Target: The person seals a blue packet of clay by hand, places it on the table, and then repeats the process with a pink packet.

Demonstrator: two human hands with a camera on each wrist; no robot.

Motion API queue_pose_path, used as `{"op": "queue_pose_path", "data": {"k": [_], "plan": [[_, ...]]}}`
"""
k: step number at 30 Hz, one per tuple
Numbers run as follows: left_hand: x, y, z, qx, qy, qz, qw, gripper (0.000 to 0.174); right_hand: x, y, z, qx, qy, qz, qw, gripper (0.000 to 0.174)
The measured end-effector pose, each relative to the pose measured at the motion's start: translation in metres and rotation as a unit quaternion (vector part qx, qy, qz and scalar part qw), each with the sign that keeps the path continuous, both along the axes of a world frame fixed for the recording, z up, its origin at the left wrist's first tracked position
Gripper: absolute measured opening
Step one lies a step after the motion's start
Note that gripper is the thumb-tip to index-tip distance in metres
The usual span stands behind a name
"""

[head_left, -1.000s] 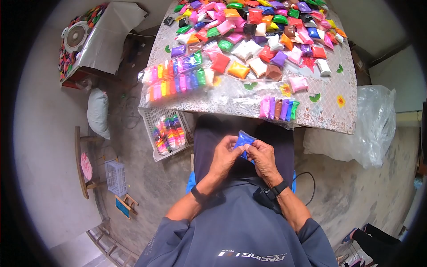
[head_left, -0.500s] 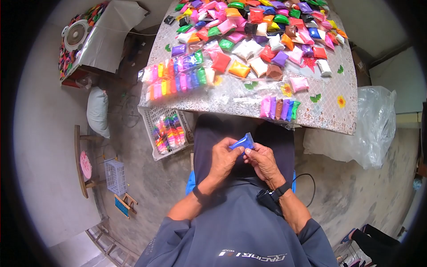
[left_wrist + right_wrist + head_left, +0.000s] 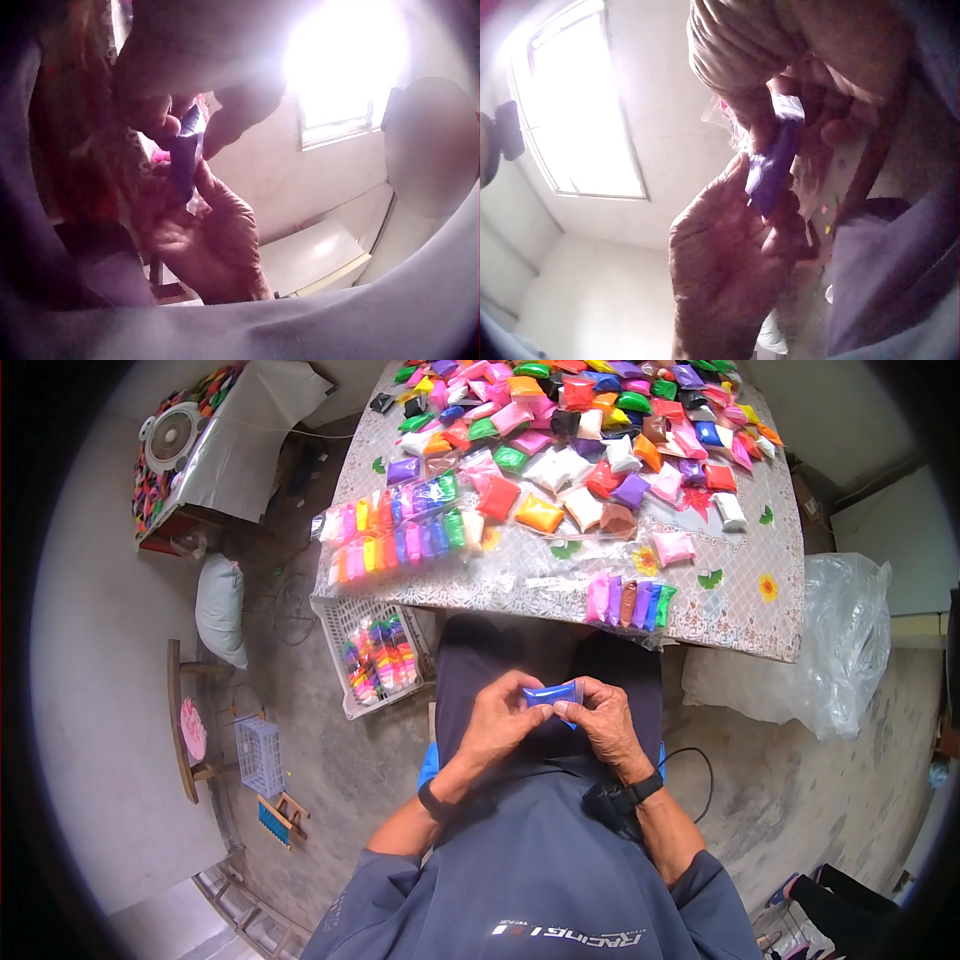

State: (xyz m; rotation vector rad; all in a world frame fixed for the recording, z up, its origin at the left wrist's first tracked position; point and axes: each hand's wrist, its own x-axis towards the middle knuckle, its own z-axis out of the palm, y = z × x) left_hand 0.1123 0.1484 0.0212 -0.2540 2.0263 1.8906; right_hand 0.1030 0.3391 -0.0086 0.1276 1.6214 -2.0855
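Nearest the viewer, the left hand (image 3: 505, 718) and the right hand (image 3: 612, 725) pinch a blue packet (image 3: 552, 695) between them, one at each end, thumbs on the near side. The packet lies crosswise above the dark-trousered lap (the wrist views render it more violet). Ahead and to the left, a pale openwork crate (image 3: 335, 622) of multicoloured packets stands below the near edge of the desk (image 3: 735, 620), which bears a patterned cover. Near that edge, to the right, lies a row of slim packets (image 3: 630, 603) in pink, purple, brown, blue and green. Farther in, filled clear bags (image 3: 400, 545) lie at left and a single pink packet (image 3: 672, 548) at right. Beyond these spreads a heap of packets (image 3: 600, 420) in many colours.
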Motion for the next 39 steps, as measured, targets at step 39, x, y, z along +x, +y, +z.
{"op": "queue_pose_path", "data": {"k": [39], "plan": [[0.002, -0.007, -0.015, 0.129, -0.061, 0.016, 0.990, 0.022, 0.003, -0.012, -0.003, 0.008, -0.046, -0.030, 0.998, 0.019]]}}
